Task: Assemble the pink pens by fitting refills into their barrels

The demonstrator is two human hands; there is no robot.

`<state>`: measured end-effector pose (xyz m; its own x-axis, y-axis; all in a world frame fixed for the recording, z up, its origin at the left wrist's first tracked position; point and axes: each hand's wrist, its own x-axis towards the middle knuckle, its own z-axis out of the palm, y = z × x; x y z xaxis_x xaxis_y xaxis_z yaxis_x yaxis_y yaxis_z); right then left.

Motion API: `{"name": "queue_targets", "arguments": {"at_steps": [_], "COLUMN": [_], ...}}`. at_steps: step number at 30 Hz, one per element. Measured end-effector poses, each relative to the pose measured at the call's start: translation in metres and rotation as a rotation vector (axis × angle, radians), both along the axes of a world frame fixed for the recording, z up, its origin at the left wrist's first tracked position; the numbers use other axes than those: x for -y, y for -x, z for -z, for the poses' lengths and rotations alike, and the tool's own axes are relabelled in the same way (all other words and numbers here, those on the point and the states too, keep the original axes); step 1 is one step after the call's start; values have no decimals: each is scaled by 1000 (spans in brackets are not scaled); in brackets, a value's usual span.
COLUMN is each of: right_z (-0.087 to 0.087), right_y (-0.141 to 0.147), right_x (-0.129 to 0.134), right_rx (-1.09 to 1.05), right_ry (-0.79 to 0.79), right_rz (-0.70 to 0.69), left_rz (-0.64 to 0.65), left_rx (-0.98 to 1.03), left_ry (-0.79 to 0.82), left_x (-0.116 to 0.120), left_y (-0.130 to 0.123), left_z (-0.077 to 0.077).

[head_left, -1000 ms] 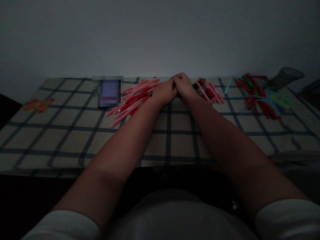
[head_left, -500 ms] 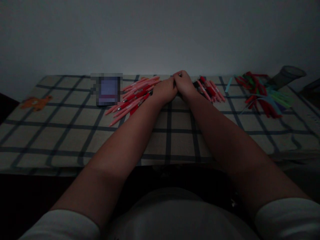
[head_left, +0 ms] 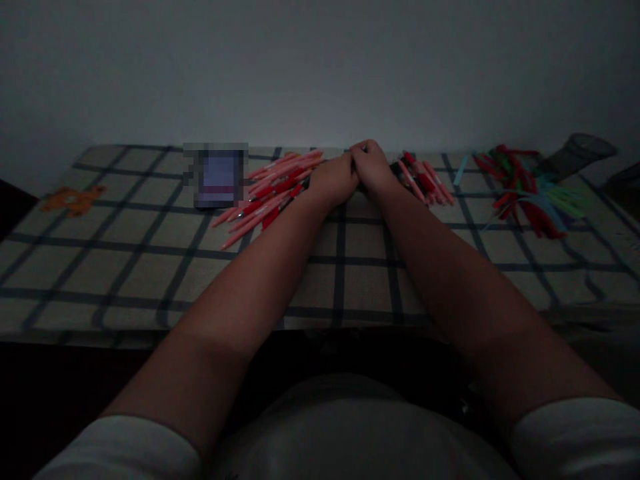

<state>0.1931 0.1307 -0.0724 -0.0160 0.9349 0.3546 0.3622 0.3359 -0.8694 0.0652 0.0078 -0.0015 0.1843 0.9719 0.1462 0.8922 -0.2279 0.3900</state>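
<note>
My left hand point(head_left: 334, 180) and my right hand point(head_left: 371, 167) meet at the back middle of the checked table, fingers curled together. Whatever they hold, if anything, is hidden between them. Just left of my left hand lies a spread of pink and red pens point(head_left: 273, 190), partly behind my left forearm. A smaller bunch of similar pens point(head_left: 425, 180) lies right beside my right hand. The dim light makes the fingertips hard to make out.
A blurred-out device point(head_left: 219, 177) stands or lies left of the pens. At the far left is an orange shape point(head_left: 73, 201). Red, green and blue strips point(head_left: 530, 193) lie at the right, before a tipped dark cup point(head_left: 577, 155). A wall rises behind the cloth point(head_left: 125, 267).
The view has shifted slightly, so the things on the table sit a little further right. Both hands stay together in nearly the same pose.
</note>
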Motion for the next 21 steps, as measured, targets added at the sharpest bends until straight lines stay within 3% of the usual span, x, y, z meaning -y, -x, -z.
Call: {"name": "queue_targets", "arguments": {"at_steps": [8,21], "right_z": [6,0], "right_y": [-2,-1], "right_x": [-5,2], "right_rx": [-20,-20], "right_ry": [-36,-7], "right_rz": [-58,-16], "left_rz": [-18,-13], "left_rx": [0,20], "left_ry": [-19,-11], "left_x": [2,1], "left_y": [-1,0], "left_z": [1,2]}}
